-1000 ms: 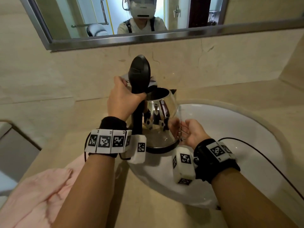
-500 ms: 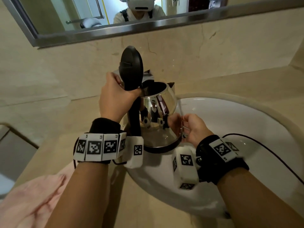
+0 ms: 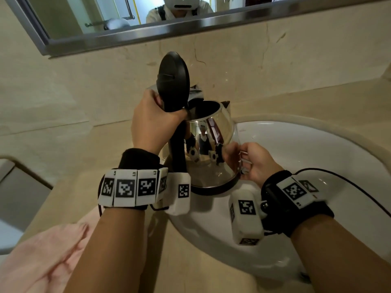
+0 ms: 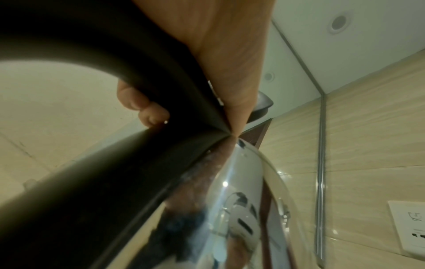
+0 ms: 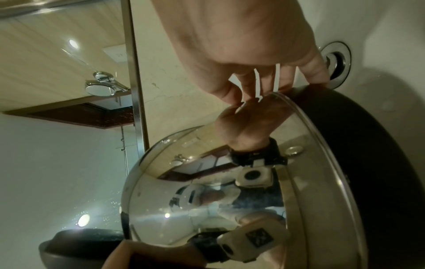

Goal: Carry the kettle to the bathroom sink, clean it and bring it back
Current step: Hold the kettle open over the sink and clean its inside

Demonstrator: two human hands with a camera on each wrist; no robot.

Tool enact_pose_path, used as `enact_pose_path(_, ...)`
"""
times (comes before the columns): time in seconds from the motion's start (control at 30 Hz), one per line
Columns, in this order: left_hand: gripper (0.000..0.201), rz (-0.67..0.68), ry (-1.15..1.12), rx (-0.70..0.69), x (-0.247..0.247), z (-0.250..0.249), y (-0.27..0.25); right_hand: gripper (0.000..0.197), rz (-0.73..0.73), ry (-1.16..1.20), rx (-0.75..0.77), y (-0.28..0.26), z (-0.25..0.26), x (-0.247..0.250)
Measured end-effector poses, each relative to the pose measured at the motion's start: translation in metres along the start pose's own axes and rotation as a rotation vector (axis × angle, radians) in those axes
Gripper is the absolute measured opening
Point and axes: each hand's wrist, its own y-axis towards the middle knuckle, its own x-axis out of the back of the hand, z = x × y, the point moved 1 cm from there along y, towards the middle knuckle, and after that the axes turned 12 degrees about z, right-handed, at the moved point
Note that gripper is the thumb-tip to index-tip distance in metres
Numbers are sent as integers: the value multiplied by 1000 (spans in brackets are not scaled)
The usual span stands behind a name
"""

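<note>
A shiny steel kettle (image 3: 211, 144) with a black handle hangs upright over the left rim of the white sink (image 3: 306, 157). Its black lid (image 3: 173, 79) stands open. My left hand (image 3: 152, 125) grips the top of the handle (image 4: 115, 54), fingers wrapped round it. My right hand (image 3: 254, 159) touches the kettle's lower right side. In the right wrist view its fingertips (image 5: 250, 91) rest on the steel body (image 5: 230, 182) just above the black base (image 5: 379, 163). The inside of the kettle is dark and hidden.
A chrome tap (image 3: 195, 90) is partly hidden behind the lid. A pink towel (image 3: 42, 250) lies on the beige counter at lower left. A black cable (image 3: 359, 193) crosses the basin, whose drain (image 5: 337, 61) shows. A mirror (image 3: 105, 17) hangs above.
Both hands keep the same hold and the kettle stays over the sink's left rim. The view has tilted down a little, so the mirror sits higher in the picture.
</note>
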Motion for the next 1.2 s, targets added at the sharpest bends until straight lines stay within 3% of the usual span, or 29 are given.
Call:
enact_pose_path(0.17, 35, -5, 6, -15, -1, 0, 0, 20, -10, -2, -11, 2, 0, 0)
enact_pose_path(0.43, 36, -13, 6, -22, -1, 1, 1, 27, -13, -33, 8, 4, -1, 0)
enact_pose_path(0.9, 36, -11, 0, 0, 1, 1, 2, 20, -7, -44, 3, 8, -2, 3)
enact_pose_path(1.2, 36, -5, -8, -21, 0, 1, 1, 30, -31, -7, 4, 10, -4, 1)
